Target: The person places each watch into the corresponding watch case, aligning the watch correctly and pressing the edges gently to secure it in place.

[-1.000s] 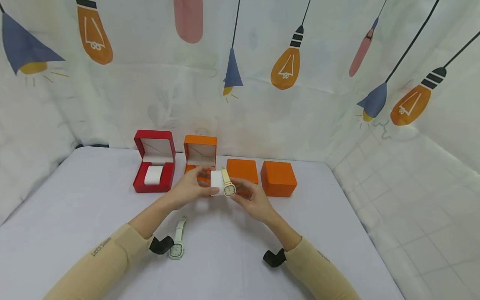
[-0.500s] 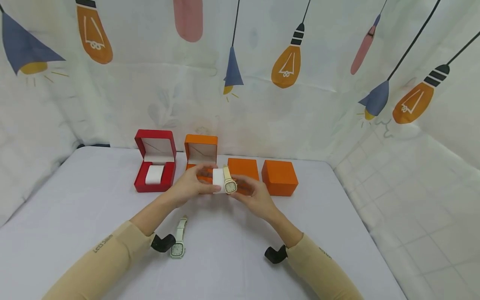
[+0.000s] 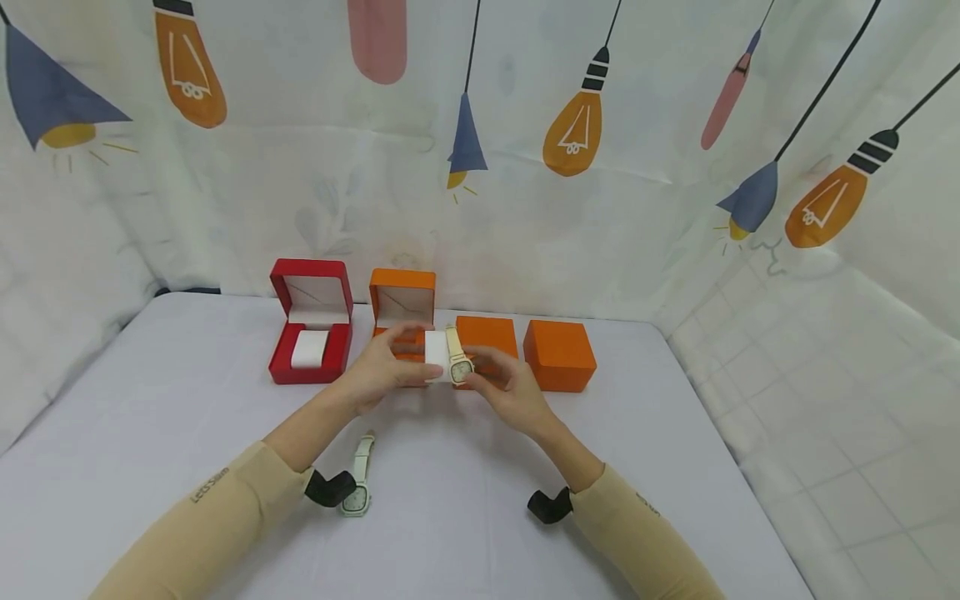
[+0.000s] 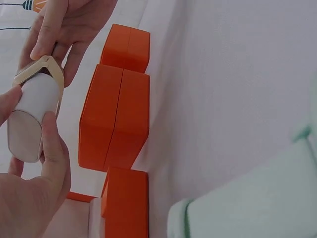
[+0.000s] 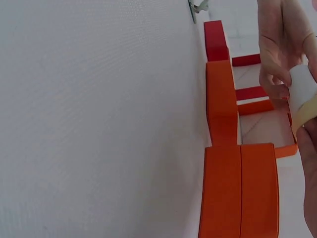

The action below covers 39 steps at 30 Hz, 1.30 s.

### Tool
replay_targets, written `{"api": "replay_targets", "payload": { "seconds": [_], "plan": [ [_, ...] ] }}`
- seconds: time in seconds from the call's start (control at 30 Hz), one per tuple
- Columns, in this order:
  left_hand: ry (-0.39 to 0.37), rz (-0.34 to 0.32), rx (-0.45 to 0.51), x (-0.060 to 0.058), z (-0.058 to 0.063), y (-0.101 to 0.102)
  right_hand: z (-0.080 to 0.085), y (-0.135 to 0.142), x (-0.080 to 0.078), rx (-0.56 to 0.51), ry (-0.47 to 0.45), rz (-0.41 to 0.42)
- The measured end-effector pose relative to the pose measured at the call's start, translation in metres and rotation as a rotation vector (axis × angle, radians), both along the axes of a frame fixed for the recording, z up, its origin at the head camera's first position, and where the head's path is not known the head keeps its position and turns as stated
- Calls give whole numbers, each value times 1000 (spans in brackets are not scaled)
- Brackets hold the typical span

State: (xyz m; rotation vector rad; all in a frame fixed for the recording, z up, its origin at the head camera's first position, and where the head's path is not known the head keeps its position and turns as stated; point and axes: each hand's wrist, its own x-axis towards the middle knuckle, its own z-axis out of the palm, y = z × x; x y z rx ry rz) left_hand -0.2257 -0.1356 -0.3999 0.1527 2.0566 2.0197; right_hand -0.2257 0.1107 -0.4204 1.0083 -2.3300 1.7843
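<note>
My left hand point(image 3: 375, 367) grips a white watch pillow point(image 3: 436, 348) in front of the orange boxes. Round the pillow's right end goes a cream-gold wristwatch point(image 3: 460, 365), its square dial facing me. My right hand point(image 3: 517, 396) pinches this watch near the dial. The left wrist view shows the pillow point(image 4: 37, 99) end-on, with the cream strap point(image 4: 58, 79) looped loosely about it and a gap under its bend. Part of the pillow point(image 5: 299, 87) also appears at the right wrist view's edge. Below the left forearm lies a pale green wristwatch point(image 3: 361, 471), its dial partly covered by the black wrist camera.
A red watch box point(image 3: 280, 362) stands open at the back left, with a white pillow inside. Beside it is an open orange box point(image 3: 402, 282), partly hidden by my left hand. Two more orange boxes, a middle one point(image 3: 491, 331) and a right one point(image 3: 560, 358), are closed.
The pillow and watch have risen slightly and shifted a little right, both hands with them. My right thumb now lies closer beside the watch dial. The boxes stay put.
</note>
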Motion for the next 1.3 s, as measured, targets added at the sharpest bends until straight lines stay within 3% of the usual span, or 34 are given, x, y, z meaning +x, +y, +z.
{"api": "replay_targets", "payload": {
  "seconds": [0.53, 0.9, 1.3],
  "plan": [
    [-47, 46, 83, -1, -6, 8, -6, 3, 3, -38, 26, -4],
    [-70, 70, 147, -1, -3, 13, -7, 2, 2, -20, 71, -12],
    [-127, 109, 141, 0, -2, 17, -7, 0, 6, -56, 20, -32]
  ]
}}
